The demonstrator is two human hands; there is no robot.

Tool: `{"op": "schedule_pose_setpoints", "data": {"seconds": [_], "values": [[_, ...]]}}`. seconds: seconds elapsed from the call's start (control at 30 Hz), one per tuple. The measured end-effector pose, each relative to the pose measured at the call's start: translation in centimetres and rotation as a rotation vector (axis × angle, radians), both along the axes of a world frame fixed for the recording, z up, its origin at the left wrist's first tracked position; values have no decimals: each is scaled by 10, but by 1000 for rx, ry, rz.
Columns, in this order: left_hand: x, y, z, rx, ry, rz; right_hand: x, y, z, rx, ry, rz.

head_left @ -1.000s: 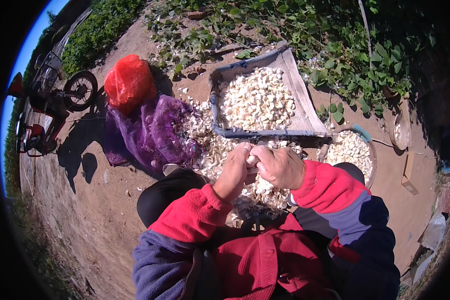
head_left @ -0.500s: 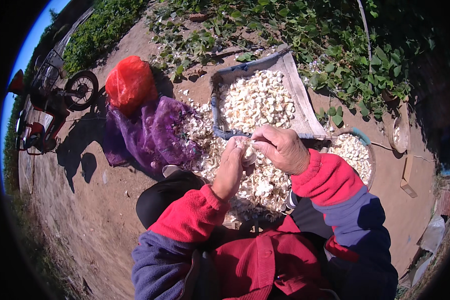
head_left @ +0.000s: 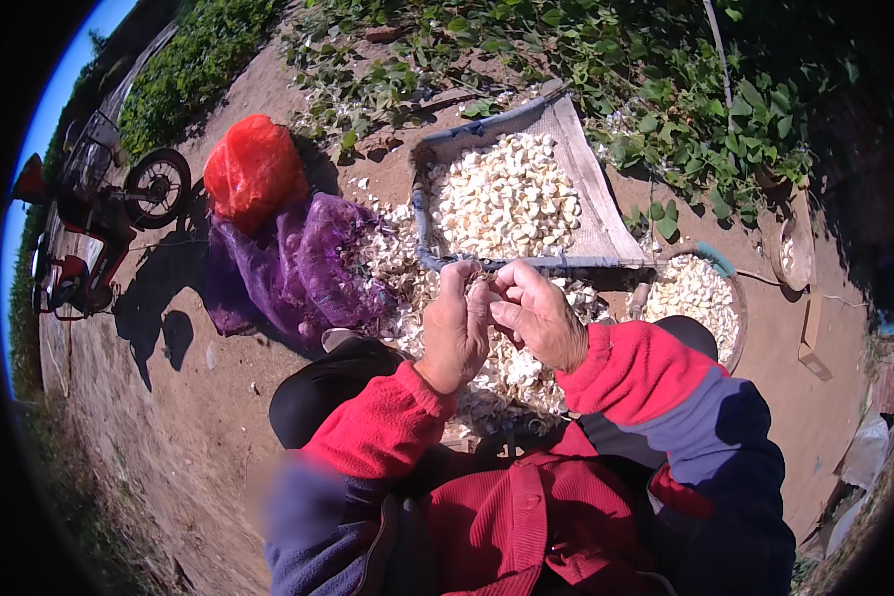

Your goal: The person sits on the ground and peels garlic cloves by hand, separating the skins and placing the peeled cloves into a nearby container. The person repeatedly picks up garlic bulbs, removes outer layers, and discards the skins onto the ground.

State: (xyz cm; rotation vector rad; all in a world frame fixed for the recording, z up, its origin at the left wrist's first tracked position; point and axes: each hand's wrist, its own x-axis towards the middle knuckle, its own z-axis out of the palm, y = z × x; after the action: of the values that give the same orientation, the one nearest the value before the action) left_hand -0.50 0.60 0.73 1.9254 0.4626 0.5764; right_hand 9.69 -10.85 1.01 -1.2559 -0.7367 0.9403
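Observation:
My left hand (head_left: 454,333) is closed around a garlic bulb (head_left: 478,278), mostly hidden by the fingers. Against it, my right hand (head_left: 539,316) has thumb and forefinger pinched together; what lies between those tips is too small to make out. Both hands meet above a heap of white garlic skins (head_left: 515,382) between my knees. Just beyond them is a blue-edged tray (head_left: 420,207) lined with pale woven sacking, with many loose garlic cloves (head_left: 507,197) in it.
A round basket (head_left: 717,258) of smaller cloves stands at the right, near my knee. On the left lie a purple mesh bag (head_left: 293,268) and a red plastic bag (head_left: 253,171). A narrow box (head_left: 813,338) lies far right; a motorbike (head_left: 89,243) is far left. Leafy vines (head_left: 685,89) edge the back.
My right hand has come down and turned, its fingers now nearer my left. My left hand has tilted up, hiding more of the bulb. My right knee shows beside the basket.

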Motion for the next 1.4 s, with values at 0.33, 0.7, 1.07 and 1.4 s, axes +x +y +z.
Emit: {"op": "schedule_pose_setpoints", "data": {"seconds": [0.33, 0.7, 1.07, 1.4], "values": [[-1, -3, -9, -116, -96, 5, -8, 1, -5, 27, -332, -108], [-4, -8, -1, -561, -73, -79, 0, 0, 5, -47, -645, -221], [1, 6, 9, -1112, -215, -223, 20, -2, 16, -47, 183, -3], [4, 16, 5, -1006, -239, -56, 36, -7, 16, -16, 365, 185]]}}
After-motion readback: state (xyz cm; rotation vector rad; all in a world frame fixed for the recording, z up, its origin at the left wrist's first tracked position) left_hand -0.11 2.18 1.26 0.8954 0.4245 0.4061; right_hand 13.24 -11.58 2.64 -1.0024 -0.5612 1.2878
